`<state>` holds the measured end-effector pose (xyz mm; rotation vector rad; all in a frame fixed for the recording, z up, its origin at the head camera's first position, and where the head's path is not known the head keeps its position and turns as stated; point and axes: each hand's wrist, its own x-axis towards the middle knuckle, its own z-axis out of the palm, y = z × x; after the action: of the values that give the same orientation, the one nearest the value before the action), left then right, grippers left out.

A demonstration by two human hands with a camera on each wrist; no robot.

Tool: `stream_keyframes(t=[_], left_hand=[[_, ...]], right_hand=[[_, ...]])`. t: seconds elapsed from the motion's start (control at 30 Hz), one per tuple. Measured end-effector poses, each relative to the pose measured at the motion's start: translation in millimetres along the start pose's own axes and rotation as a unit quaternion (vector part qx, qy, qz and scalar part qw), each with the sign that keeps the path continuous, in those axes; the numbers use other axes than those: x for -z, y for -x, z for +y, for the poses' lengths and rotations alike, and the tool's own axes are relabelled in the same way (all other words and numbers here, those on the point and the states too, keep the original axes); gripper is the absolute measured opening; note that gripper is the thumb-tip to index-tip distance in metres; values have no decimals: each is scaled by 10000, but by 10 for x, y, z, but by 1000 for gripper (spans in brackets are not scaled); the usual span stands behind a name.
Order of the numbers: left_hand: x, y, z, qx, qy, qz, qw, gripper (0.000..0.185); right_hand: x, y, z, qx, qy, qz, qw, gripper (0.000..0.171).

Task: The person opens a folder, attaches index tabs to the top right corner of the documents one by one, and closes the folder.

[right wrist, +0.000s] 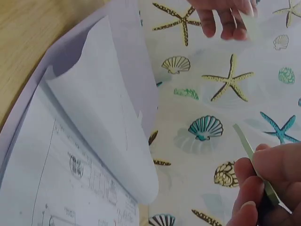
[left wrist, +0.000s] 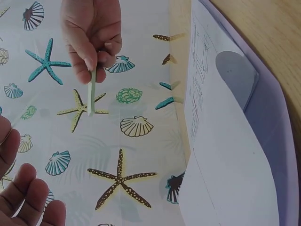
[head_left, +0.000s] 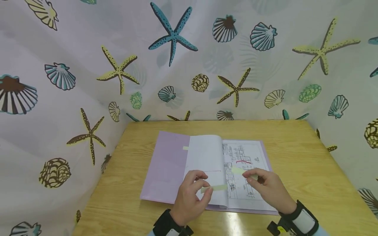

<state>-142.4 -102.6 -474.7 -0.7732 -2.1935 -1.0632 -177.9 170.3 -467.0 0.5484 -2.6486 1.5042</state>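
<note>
Both hands sit low in the centre of the head view, wrists entering from the bottom edge, each wearing a dark band. The left hand (head_left: 192, 193) lies left of centre, back up, its fingers (head_left: 197, 179) curled and thumb meeting the forefinger in a pinch. The right hand (head_left: 270, 188) lies right of centre, knuckles up, fingertips (head_left: 248, 173) pinched together and pointing left.

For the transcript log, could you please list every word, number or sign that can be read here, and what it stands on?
Nothing can be read.
Open folder, right page: printed drawing with small lettering, too small and blurred; a red pen mark, no word.
Green strips, in left hand and right hand: blank.
</note>
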Motion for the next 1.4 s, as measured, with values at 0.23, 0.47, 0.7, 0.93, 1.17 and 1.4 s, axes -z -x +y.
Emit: stream_keyframes(t=[0.23,0.47,0.7,0.93,1.17,1.4], left_hand=[[-21,52,31,45,42,15,10000,14],[-74,137,77,15,133,29,9999,14],[-87,155,101,-3,172,-4,9999,13],[-55,131,63,61,125,-17,9999,13],[-13,33,-5,84,69,-65,9999,12],[31,-31,-27,120,26,-62,9999,10]], right_hand=[[318,78,401,-1182,1010,705,9853,22],[650,297,1003,-1912,1861,1096,9575,38],[836,459,1403,-2398,2341,857,9383,41],[800,424,1461,-2754,2494,454,9273,39],[790,273,1431,-2618,2616,43,9290,42],[792,162,1446,-2690,2628,-190,9264,48]])
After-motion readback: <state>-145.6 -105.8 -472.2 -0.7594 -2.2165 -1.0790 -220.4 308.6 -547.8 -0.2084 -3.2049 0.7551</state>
